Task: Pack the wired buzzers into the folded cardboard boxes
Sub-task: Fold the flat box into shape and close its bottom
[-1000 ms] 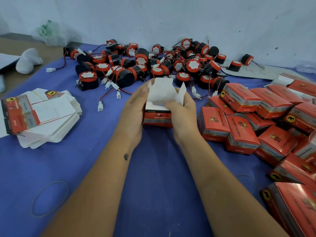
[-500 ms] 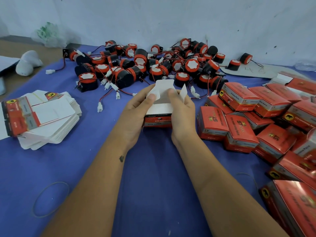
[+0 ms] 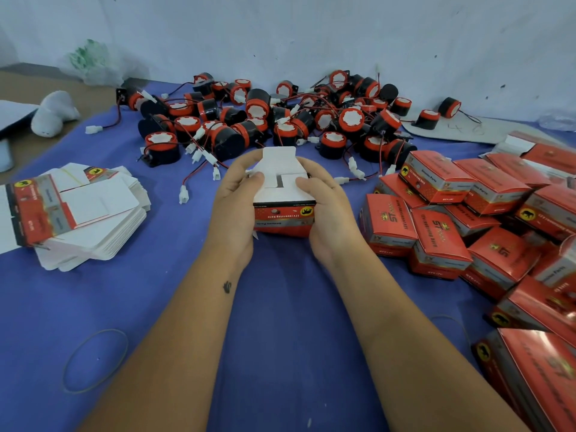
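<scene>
Cardboard box [image 3: 282, 210] between buzzers [image 3: 280, 120] and packed boxes [image 3: 467, 219]

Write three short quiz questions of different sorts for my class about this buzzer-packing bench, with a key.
1. True or false: both hands, left and right, grip the box.
2. Multiple choice: the stack of flat unfolded cartons lies on the person's A) left B) right C) far side by the wall.
3. Fill in: the box's two side flaps are folded in, but its top ____ stands up.

Key: 1 true; 2 A; 3 flap.
</scene>
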Demonstrator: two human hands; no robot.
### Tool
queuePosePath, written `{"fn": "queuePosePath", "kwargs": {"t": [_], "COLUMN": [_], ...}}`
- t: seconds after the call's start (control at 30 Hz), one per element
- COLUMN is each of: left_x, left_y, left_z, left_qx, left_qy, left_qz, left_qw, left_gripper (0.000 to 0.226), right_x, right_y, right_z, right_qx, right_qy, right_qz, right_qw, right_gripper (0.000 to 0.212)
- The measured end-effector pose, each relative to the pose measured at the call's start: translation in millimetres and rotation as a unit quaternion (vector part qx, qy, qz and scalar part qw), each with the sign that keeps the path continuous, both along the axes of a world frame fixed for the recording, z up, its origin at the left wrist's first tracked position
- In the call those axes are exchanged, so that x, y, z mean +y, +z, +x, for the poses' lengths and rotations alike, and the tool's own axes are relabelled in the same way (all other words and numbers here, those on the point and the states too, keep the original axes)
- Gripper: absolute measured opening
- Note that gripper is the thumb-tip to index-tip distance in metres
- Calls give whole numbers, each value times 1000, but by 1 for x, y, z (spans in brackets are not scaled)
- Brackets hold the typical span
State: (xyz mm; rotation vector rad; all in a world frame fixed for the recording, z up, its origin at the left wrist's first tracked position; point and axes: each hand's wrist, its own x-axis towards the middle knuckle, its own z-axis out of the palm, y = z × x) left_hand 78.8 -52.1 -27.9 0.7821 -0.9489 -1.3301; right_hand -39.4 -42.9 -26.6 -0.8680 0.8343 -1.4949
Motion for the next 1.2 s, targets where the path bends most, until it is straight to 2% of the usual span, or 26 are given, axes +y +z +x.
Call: {"fn": "queuePosePath", "kwargs": {"t": [0.13, 0.2, 0.27, 0.4, 0.5, 0.57, 0.63, 0.67, 0.7, 0.73, 0.8, 0.83, 0.87, 0.97, 1.07, 1.13, 1.2], "left_x": [1, 2, 1, 2, 4, 5, 2, 0, -2, -5, -8, -8, -8, -6, -10, -15, -22], "left_y": [1, 0, -1, 0, -2, -5, -4, -3, -4, -5, -9, -10, -10, -5, -8, -8, -8], "left_z": [0, -1, -2, -3, -6, -8, -5, -3, -2, -1, -1, -1, 0, 5, 10, 16, 23], "left_qx": [-9, -43, -91, -90, -114, -108, -83, -81, -111, -188, -398, -433, -426, -237, -209, -159, -87], "left_qy": [-7, -6, 3, 18, 65, 64, 49, 49, 61, 74, 104, 108, 99, 31, 101, 179, 258], "left_qz": [-2, 4, -15, -48, -47, -46, -29, -15, -3, -4, -17, -24, -38, -24, 8, 34, 42], "left_qw": [1000, 999, 996, 995, 990, 991, 995, 995, 992, 979, 911, 894, 898, 971, 973, 970, 961], "left_gripper": [28, 19, 23, 54, 52, 43, 31, 29, 30, 34, 41, 43, 44, 45, 40, 39, 33], "right_x": [1, 4, 5, 2, 3, 6, 6, 5, 4, 4, 7, 8, 9, 12, 11, 3, -12], "right_y": [-2, -4, -2, 0, 1, -1, -6, -9, -14, -14, -11, -10, -9, -6, -7, -9, -10], "right_z": [0, 0, -1, -3, -2, -3, -6, -8, -9, -8, -5, -4, -3, -3, 1, 4, 5], "right_qx": [18, -4, -6, 124, 179, 208, 326, 411, 475, 491, 441, 411, 378, 284, 272, 316, 385], "right_qy": [-17, 0, 8, -50, -57, -68, -112, -138, -161, -176, -178, -171, -157, -124, -71, -67, -111], "right_qz": [-12, -10, -15, -18, -26, -29, -48, -57, -55, -52, -61, -71, -75, -99, -132, -131, -100], "right_qw": [1000, 1000, 1000, 991, 982, 975, 937, 899, 864, 852, 878, 893, 909, 946, 951, 937, 911], "right_gripper": [34, 27, 18, 31, 38, 27, 6, 10, 19, 25, 32, 36, 38, 31, 30, 34, 41]}}
